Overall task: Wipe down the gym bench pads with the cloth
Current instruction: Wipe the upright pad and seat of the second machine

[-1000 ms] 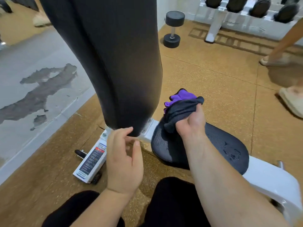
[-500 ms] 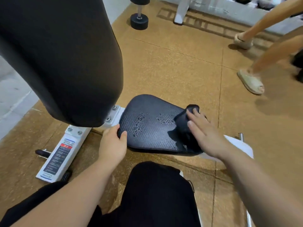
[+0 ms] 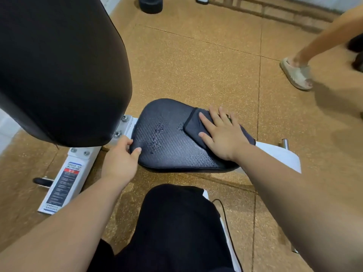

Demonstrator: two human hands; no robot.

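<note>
On the seat pad (image 3: 167, 142), the right hand (image 3: 222, 134) presses the cloth (image 3: 193, 124) flat, fingers spread. Left hand (image 3: 119, 160) pinches the pad's near edge. Soft and limp, the cloth likely bunches; palm pressure suits it.

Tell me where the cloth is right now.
In the head view the cloth lies flat on the right part of the seat pad, pressed under the right hand, right of the big back pad.
</note>
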